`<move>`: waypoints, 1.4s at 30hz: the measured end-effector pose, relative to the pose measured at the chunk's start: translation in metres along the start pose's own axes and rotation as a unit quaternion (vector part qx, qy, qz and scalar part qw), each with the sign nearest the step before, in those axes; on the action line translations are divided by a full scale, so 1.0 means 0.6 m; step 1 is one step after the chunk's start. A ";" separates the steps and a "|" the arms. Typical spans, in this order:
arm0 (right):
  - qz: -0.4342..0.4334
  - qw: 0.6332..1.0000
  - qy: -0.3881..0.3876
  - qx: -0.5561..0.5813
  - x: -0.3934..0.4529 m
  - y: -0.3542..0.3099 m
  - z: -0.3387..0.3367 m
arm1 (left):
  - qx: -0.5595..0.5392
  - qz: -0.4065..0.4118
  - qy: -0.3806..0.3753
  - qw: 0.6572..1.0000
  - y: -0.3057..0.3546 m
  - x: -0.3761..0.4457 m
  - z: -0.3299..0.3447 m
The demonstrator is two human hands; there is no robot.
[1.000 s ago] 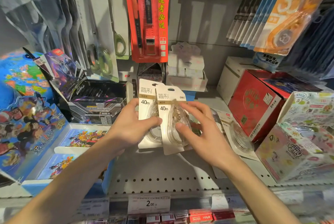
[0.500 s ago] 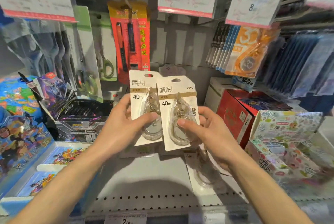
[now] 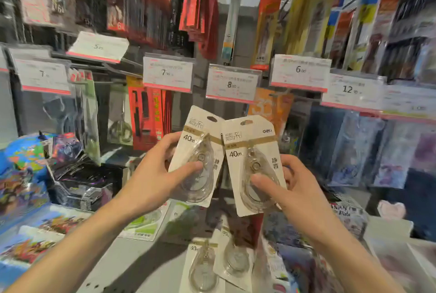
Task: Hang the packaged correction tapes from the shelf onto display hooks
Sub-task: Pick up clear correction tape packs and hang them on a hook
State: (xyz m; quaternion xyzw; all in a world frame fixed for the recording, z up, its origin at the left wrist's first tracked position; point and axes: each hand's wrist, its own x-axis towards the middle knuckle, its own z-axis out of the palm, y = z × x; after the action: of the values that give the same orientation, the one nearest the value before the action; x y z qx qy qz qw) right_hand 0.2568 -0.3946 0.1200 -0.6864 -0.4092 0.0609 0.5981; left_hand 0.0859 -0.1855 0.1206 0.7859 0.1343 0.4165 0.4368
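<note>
I hold two cream-carded correction tape packs marked 40m in front of the hook wall. My left hand [image 3: 151, 174] grips the left pack [image 3: 200, 141], thumb on its clear blister. My right hand [image 3: 295, 188] grips the right pack [image 3: 250, 136], thumb on its blister. Both packs are raised and fan apart at the bottom, overlapping near the middle, hang holes at the top. Two more correction tape packs [image 3: 219, 262] lie flat on the grey shelf [image 3: 141, 266] below. An orange correction tape pack [image 3: 271, 108] hangs just behind the held ones.
Price tags [image 3: 232, 82] sit on hook ends across the wall, with hanging red pen packs [image 3: 151, 113], scissors and blue sleeves [image 3: 354, 151] behind. Boxes and card sets [image 3: 82, 181] crowd the shelf's left; printed boxes [image 3: 349, 214] stand at right.
Both hands have lifted the two packs off the shelf area up toward the hooks and spread them apart; my view has tilted upward, showing more price tags.
</note>
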 end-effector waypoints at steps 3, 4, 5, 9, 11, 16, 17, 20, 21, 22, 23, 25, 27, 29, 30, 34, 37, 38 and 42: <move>-0.008 1.000 -0.003 0.012 0.006 0.003 -0.047 | 0.024 0.005 0.010 1.000 0.030 0.003 0.017; -0.009 1.000 -0.002 0.016 0.008 0.004 -0.056 | 0.031 0.009 0.012 0.999 0.039 0.004 0.019; -0.010 1.000 -0.002 0.015 0.010 0.007 -0.064 | 0.037 0.015 0.015 0.999 0.047 0.003 0.019; -0.007 1.000 0.001 0.008 0.020 0.017 -0.074 | 0.049 0.036 0.042 0.997 0.069 -0.002 0.011; -0.007 1.000 0.004 0.002 0.027 0.021 -0.074 | 0.045 0.046 0.048 0.997 0.076 -0.005 0.003; -0.030 0.999 -0.002 -0.024 0.047 0.012 -0.054 | 0.056 0.078 0.061 0.994 0.097 -0.004 -0.022; -0.037 0.999 -0.006 -0.032 0.053 0.008 -0.047 | 0.055 0.082 0.064 0.993 0.099 -0.002 -0.025; -0.055 0.997 0.000 -0.049 0.072 -0.009 -0.025 | 0.046 0.098 0.065 0.992 0.104 0.007 -0.033; -0.058 0.997 0.005 -0.049 0.078 -0.013 -0.018 | 0.045 0.105 0.061 0.992 0.106 0.010 -0.036; -0.063 0.997 0.008 -0.049 0.083 -0.017 -0.013 | 0.045 0.113 0.057 0.991 0.109 0.013 -0.038; -0.066 0.996 0.009 -0.051 0.087 -0.020 -0.009 | 0.046 0.121 0.053 0.990 0.111 0.017 -0.040; -0.073 0.995 0.008 -0.063 0.095 -0.030 -0.002 | 0.042 0.137 0.048 0.989 0.113 0.023 -0.044; -0.071 0.994 0.014 -0.082 0.102 -0.037 0.005 | 0.038 0.144 0.045 0.988 0.113 0.028 -0.047; -0.078 0.992 0.020 -0.098 0.111 -0.040 0.010 | 0.038 0.146 0.042 0.988 0.108 0.032 -0.050; -0.083 0.990 0.027 -0.109 0.115 -0.041 0.012 | 0.039 0.146 0.040 0.988 0.106 0.034 -0.052; -0.083 0.989 0.040 -0.117 0.128 -0.044 0.018 | 0.036 0.145 0.039 0.988 0.101 0.040 -0.060; -0.091 0.989 0.047 -0.105 0.133 -0.046 0.021 | 0.033 0.145 0.033 0.988 0.098 0.042 -0.063; -0.093 0.989 0.048 -0.103 0.135 -0.046 0.023 | 0.032 0.144 0.032 0.989 0.097 0.043 -0.064; -0.087 0.990 0.048 -0.096 0.140 -0.041 0.030 | 0.036 0.143 0.030 0.989 0.090 0.045 -0.064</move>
State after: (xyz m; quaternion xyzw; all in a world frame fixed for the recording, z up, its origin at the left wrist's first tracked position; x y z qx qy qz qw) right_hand 0.2895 -0.3287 0.1708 -0.7046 -0.4417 -0.0636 0.5517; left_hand 0.0647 -0.1795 0.1888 0.7998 0.0481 0.4927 0.3396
